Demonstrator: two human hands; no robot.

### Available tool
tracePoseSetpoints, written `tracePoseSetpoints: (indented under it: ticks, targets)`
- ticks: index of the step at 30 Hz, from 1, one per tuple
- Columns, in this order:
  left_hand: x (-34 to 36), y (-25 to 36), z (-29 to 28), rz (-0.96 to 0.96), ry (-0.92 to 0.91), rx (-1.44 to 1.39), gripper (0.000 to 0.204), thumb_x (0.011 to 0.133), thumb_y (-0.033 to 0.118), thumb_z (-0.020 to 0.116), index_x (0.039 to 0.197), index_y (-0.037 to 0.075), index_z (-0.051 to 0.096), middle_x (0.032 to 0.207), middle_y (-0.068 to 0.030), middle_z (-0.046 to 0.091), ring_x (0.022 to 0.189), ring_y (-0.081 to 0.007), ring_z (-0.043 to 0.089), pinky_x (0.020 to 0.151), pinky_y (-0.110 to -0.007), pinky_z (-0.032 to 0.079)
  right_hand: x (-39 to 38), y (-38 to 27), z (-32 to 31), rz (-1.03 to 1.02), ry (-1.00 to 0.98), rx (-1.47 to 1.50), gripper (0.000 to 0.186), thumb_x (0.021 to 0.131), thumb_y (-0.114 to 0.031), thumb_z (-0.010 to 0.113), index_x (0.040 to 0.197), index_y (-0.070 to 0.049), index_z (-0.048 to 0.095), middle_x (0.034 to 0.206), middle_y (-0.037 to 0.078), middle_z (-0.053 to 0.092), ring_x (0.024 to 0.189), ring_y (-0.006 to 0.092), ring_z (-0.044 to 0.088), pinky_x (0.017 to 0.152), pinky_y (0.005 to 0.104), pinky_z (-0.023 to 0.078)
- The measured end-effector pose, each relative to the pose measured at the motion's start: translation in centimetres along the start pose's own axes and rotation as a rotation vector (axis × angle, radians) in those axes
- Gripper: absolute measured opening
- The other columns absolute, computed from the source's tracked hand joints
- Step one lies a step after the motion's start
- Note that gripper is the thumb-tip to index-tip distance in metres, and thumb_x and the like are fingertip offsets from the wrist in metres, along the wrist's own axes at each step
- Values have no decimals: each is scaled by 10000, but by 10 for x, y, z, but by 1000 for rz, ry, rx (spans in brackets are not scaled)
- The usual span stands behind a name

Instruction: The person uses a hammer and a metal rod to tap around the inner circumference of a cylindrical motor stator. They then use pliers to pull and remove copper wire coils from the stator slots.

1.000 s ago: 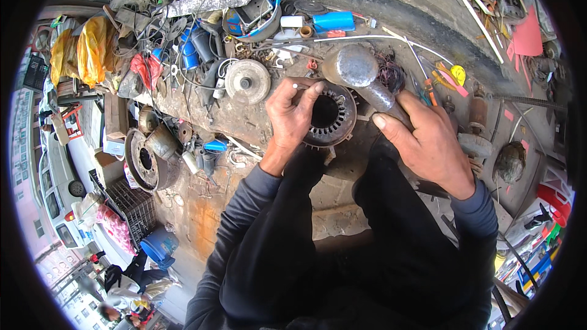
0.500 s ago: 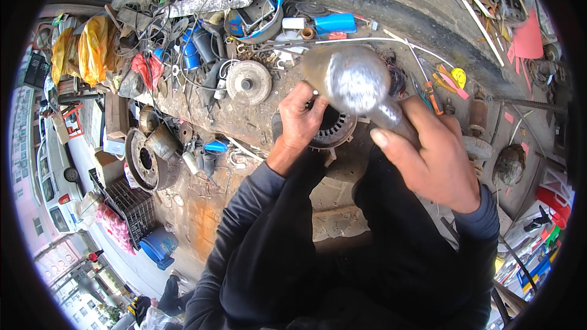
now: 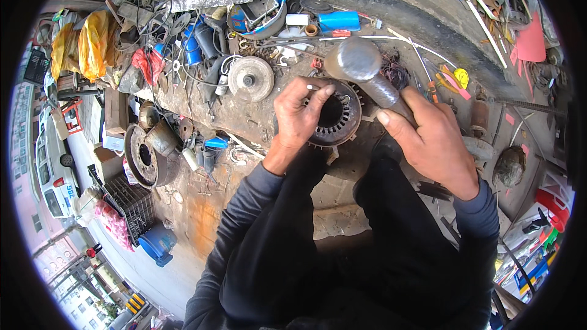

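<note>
From over here I'm holding the hammer (image 3: 361, 68) in the right grip (image 3: 435, 145), its handle slanting near-right to far-left, head hanging just right of the rod (image 3: 310, 87) the left grip (image 3: 296, 114) is pinching; the ring (image 3: 350, 128) is lying between grips, nearer the left

The hammer (image 3: 362, 60) is silver. Left of it are a grey disc (image 3: 262, 78), a red bag (image 3: 147, 63) and a yellow-orange bag (image 3: 94, 49). Beyond it is a blue tube (image 3: 339, 21); to its right, a pink sheet (image 3: 531, 44).
</note>
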State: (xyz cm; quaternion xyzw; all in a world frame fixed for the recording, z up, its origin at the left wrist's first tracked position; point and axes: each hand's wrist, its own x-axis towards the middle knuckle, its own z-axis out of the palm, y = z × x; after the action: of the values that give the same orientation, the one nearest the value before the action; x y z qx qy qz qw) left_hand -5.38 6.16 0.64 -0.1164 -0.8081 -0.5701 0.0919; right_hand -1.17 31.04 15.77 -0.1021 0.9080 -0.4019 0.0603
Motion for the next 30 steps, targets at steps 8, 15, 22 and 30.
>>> tracePoseSetpoints:
  ticks: [8, 15, 22, 30]
  targets:
    - [4, 3, -6, -55, 73, -14, 129, 926, 51, 875, 941, 15, 752, 851, -60, 717, 715, -114, 645, 652, -282, 531, 2, -2, -3, 121, -34, 72, 377, 1039, -322, 735, 990, 21, 586, 745, 241, 539, 681, 469, 545, 651, 477, 459]
    - [1, 0, -8, -3, 62, 61, 147, 906, 63, 890, 919, 17, 751, 841, -75, 725, 700, -144, 653, 640, -305, 526, 3, -2, -1, 32, 11, 40, 320, 1031, -280, 748, 990, 7, 613, 744, 252, 655, 713, 485, 678, 617, 524, 491]
    - [-5, -23, 6, 40, 55, 78, 144, 876, 43, 888, 924, 19, 754, 840, -103, 729, 677, -221, 647, 648, -348, 532, -4, -25, -12, -21, -11, 63, 321, 1026, -281, 753, 943, -19, 586, 697, 208, 647, 637, 445, 673, 603, 506, 510]
    - [-4, -15, 3, 65, -53, 99, 219, 859, 2, 855, 1064, 36, 785, 984, -144, 771, 902, -338, 765, 770, -373, 595, 19, -11, 19, 42, -215, -224, 339, 1038, -312, 712, 963, 3, 615, 640, 239, 643, 599, 469, 669, 577, 565, 507]
